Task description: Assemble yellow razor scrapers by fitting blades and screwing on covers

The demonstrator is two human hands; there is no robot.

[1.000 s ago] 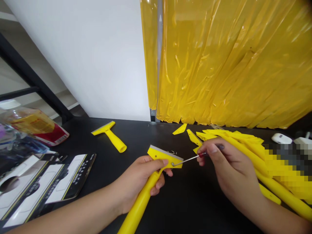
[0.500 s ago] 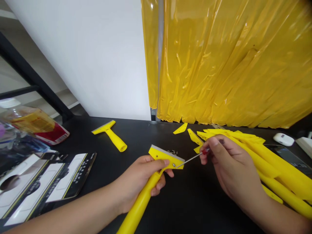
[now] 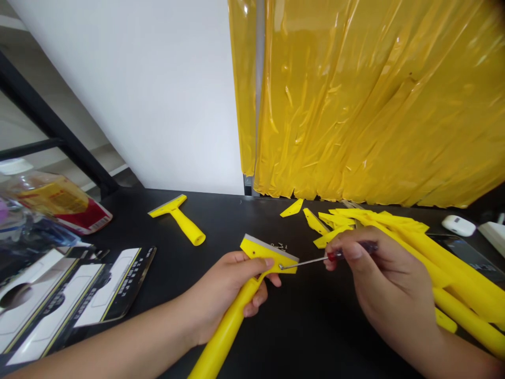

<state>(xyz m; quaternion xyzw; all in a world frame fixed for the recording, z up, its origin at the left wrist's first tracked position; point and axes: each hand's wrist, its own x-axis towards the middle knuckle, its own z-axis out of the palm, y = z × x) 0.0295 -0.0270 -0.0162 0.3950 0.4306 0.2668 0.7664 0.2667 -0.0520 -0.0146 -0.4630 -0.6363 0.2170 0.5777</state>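
Note:
My left hand [image 3: 236,284] is closed around the neck of a yellow scraper [image 3: 224,334], thumb pressed on its head just below the grey blade edge. Between the fingers of my right hand [image 3: 389,284] is a screwdriver [image 3: 311,261] with a thin metal shaft and a dark red handle. Its tip meets the screw on the right part of the scraper's head. A few small screws [image 3: 281,246] lie on the black table just behind the blade. Another, shorter yellow scraper [image 3: 185,223] rests on the table further left.
Yellow scraper handles [image 3: 457,268] and flat yellow plates [image 3: 315,221] are heaped at the right. Black and white packaging cards [image 3: 106,295] and a bottle [image 3: 59,200] stand at left. A white earbud case [image 3: 458,225] sits at far right; yellow film [image 3: 355,105] hangs behind.
My right hand has shifted right and slightly down. The screwdriver lies flatter, and its tip has gone from beside the screw onto it. My left hand and the scraper stay put.

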